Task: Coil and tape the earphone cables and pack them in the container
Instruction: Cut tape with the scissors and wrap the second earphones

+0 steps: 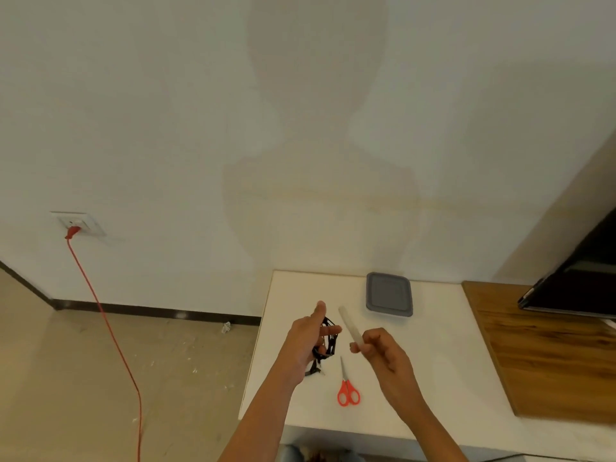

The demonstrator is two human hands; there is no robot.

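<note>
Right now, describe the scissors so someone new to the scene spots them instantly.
Find the white table against the wall. Near its front edge lie the scissors, just below the left hand holding a black cable and the right hand pinching a tape strip. They alone there have red handles; the container is grey.

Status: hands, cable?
Left hand holds coiled cable. Right hand pinches tape strip. Container lid on; scissors nearby, nothing blocking.
</note>
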